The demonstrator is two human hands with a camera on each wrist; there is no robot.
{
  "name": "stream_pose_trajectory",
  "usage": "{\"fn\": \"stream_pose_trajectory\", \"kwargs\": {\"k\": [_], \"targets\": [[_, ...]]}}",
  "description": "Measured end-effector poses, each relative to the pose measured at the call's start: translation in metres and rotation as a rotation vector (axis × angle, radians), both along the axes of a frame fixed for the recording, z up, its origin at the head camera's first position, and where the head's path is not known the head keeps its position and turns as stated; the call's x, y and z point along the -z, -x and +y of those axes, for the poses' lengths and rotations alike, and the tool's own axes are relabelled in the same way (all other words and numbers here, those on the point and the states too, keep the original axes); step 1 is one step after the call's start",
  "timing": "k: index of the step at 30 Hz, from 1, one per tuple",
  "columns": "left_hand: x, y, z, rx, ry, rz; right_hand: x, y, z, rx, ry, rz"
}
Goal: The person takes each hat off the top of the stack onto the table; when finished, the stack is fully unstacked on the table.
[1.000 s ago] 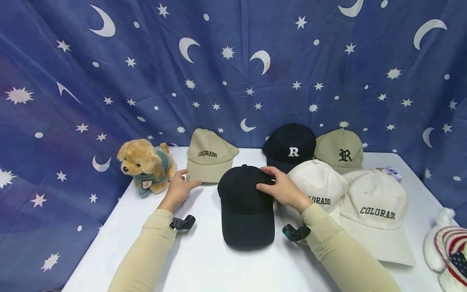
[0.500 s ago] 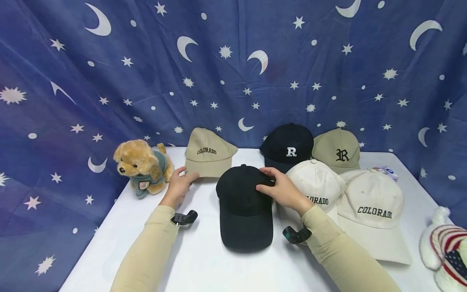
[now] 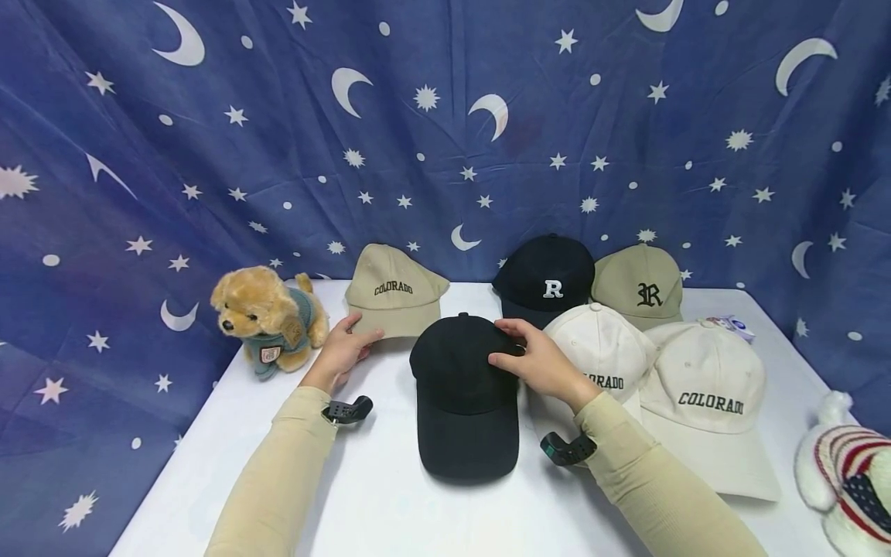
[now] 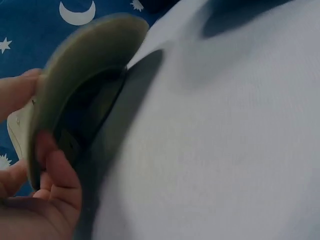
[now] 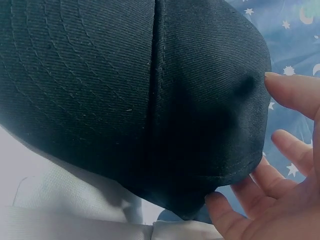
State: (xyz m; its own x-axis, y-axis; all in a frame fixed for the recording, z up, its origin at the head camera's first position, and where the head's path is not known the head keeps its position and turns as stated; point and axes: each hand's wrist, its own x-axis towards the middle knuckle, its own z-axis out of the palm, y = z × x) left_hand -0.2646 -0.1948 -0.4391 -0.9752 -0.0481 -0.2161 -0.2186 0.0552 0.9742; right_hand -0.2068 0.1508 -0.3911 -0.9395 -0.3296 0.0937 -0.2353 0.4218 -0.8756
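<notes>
In the head view, a beige baseball cap (image 3: 390,282) marked COLORADO stands near the back of the table, its brim raised slightly. My left hand (image 3: 339,354) pinches the left edge of that brim. The left wrist view shows the brim (image 4: 95,55) tilted up between thumb and fingers, casting a shadow below. A plain black baseball cap (image 3: 466,387) lies in front, brim toward me. On its right side my right hand (image 3: 550,366) grips the crown, thumb on top and fingers round the back. From the right wrist, fingertips curve along the black crown (image 5: 215,90).
Two white COLORADO caps (image 3: 717,379) sit right of the black one, one partly under my right arm. Behind them stand a navy R cap (image 3: 546,271) and another beige cap (image 3: 636,278). A plush dog (image 3: 257,309) is at left; a plush toy (image 3: 849,472) at right.
My left hand has reached up to the beige cap's brim and taken hold of it, and that brim now sits higher. The right hand stays on the black cap.
</notes>
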Motion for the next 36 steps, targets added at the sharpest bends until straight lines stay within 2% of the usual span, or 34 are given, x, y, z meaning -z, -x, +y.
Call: {"fn": "stream_pose_trajectory", "kwargs": {"k": [4,6,11,19,26,36], "targets": [[0.0,0.001,0.0,-0.055,0.016,0.022,0.0,-0.001,0.001,-0.002,0.004,0.009],[0.0,0.002,-0.001,-0.055,0.011,0.027,0.0,-0.001,0.001,-0.002,0.0,0.014],[0.001,0.006,-0.004,0.01,-0.006,0.038,0.0,0.001,0.001,0.003,-0.006,0.014],[0.001,0.01,-0.008,0.076,-0.017,0.031,-0.004,0.001,-0.001,0.014,0.007,-0.003],[0.0,0.011,-0.007,0.13,-0.091,0.049,-0.003,0.0,0.0,0.014,0.028,-0.009],[0.003,0.019,0.011,0.204,-0.072,0.041,-0.003,-0.002,0.001,0.013,0.02,0.026]]}}
